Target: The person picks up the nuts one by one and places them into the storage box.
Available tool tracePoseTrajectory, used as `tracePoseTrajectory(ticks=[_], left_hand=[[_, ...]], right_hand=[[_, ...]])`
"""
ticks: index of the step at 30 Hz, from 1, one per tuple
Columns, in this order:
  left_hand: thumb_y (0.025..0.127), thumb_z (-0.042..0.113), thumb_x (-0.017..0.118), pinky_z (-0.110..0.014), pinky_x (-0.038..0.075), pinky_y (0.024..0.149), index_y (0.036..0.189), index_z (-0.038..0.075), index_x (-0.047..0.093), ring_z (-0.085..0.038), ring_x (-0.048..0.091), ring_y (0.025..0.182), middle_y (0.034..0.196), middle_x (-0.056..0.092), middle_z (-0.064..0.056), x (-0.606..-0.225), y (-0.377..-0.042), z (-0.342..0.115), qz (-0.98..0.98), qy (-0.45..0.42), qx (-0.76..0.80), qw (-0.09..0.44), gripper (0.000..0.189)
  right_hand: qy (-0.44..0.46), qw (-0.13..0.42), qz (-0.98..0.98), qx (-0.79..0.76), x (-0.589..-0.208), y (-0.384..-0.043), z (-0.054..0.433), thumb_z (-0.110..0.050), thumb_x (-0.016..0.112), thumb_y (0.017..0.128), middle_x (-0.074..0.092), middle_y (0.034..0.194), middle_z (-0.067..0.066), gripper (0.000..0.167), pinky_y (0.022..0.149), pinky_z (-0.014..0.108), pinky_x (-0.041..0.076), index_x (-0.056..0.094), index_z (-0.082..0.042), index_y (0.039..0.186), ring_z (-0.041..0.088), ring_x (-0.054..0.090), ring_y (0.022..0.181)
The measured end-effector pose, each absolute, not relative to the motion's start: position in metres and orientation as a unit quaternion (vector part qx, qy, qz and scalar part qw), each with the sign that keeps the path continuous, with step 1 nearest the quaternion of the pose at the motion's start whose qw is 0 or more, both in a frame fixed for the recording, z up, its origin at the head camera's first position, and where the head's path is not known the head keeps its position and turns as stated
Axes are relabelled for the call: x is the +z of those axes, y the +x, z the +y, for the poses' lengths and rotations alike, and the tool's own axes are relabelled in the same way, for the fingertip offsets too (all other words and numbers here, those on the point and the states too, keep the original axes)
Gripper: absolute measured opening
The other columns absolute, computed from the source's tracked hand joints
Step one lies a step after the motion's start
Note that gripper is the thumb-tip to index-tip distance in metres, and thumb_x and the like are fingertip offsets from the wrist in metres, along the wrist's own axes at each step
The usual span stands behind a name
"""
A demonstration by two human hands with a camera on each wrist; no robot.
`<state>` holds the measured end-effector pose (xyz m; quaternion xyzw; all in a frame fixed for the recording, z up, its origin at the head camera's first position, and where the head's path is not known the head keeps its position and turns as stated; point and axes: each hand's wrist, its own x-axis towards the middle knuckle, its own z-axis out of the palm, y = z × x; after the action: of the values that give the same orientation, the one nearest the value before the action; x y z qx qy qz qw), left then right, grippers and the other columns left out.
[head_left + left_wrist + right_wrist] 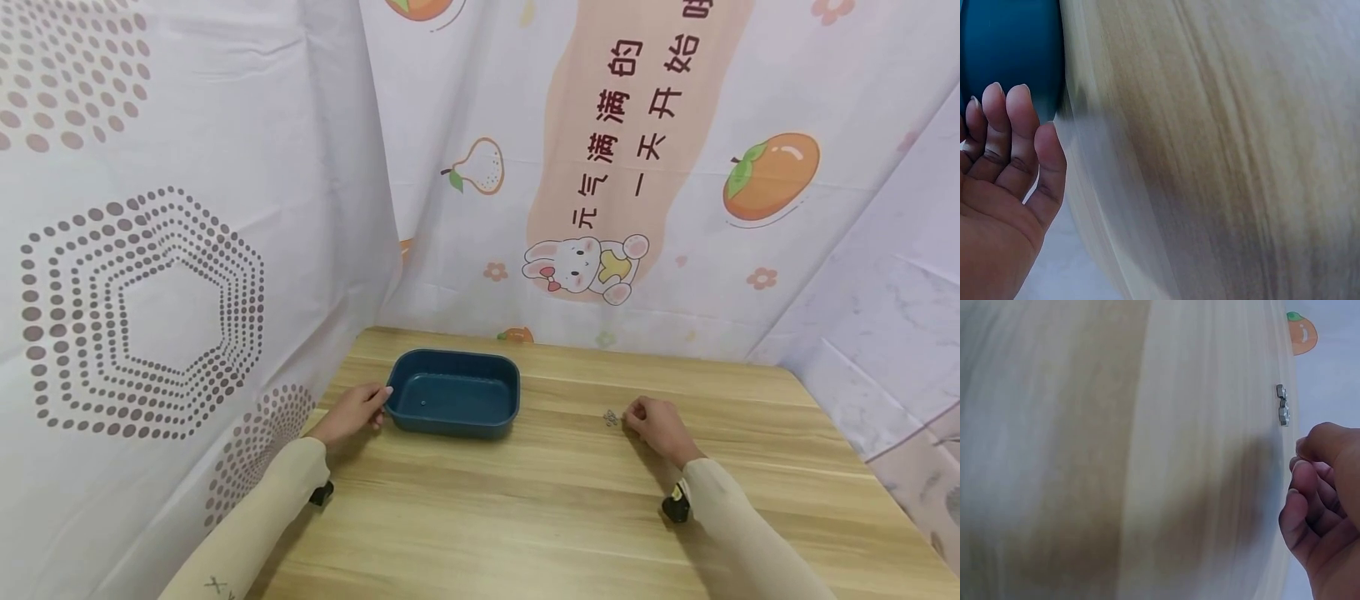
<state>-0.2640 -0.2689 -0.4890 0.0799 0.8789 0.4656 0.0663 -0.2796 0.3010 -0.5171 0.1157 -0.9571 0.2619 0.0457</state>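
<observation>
A dark blue rectangular basin (453, 432) stands toward the back left of the table. My left hand (358, 414) grips its left rim, thumb over the edge and fingers outside. From the left wrist, this hand's bent fingers (997, 119) appear against the basin's outer wall (1013, 44). One tiny light-coloured item (423, 403) lies on the basin floor, too small to identify. On the right, a small cluster of silvery metal nuts (611, 417) lies just left of my right hand (660, 427). That hand's thumb and fingertips are drawn together near the nuts (1284, 415); anything between them is hidden.
The wood-grain table (480, 517) reaches back to a printed white curtain (465, 250). Another patterned curtain (172, 317) hangs close along the left side, near my left arm. Bare wood lies between the basin and the nuts.
</observation>
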Motion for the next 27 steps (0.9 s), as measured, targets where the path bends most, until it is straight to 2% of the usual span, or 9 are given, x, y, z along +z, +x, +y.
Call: tracePoseTrajectory(ticks=[17, 27], left_hand=[[0.112, 0.029, 0.046, -0.031, 0.056, 0.066, 0.088, 0.004, 0.056, -0.020, 0.059, 0.069, 0.078, 0.060, -0.009, -0.487, -0.262, -0.269, 0.879, 0.080, 0.466, 0.061, 0.036], [0.112, 0.032, 0.047, -0.032, 0.056, 0.066, 0.088, 0.004, 0.057, -0.021, 0.059, 0.068, 0.076, 0.060, -0.008, -0.489, -0.263, -0.270, 0.875, 0.087, 0.472, 0.061, 0.038]], right_hand=[[0.136, 0.081, -0.951, 0.264, -0.508, -0.276, 0.289, -0.012, 0.064, 0.098, 0.070, 0.086, 0.002, 0.011, 0.070, 0.037, 0.053, 0.072, -0.005, 0.095, 0.015, 0.063, 0.077], [0.142, 0.085, -0.947, 0.274, -0.501, -0.272, 0.278, -0.012, 0.066, 0.099, 0.072, 0.088, 0.003, 0.009, 0.072, 0.038, 0.056, 0.072, -0.006, 0.094, 0.017, 0.066, 0.080]])
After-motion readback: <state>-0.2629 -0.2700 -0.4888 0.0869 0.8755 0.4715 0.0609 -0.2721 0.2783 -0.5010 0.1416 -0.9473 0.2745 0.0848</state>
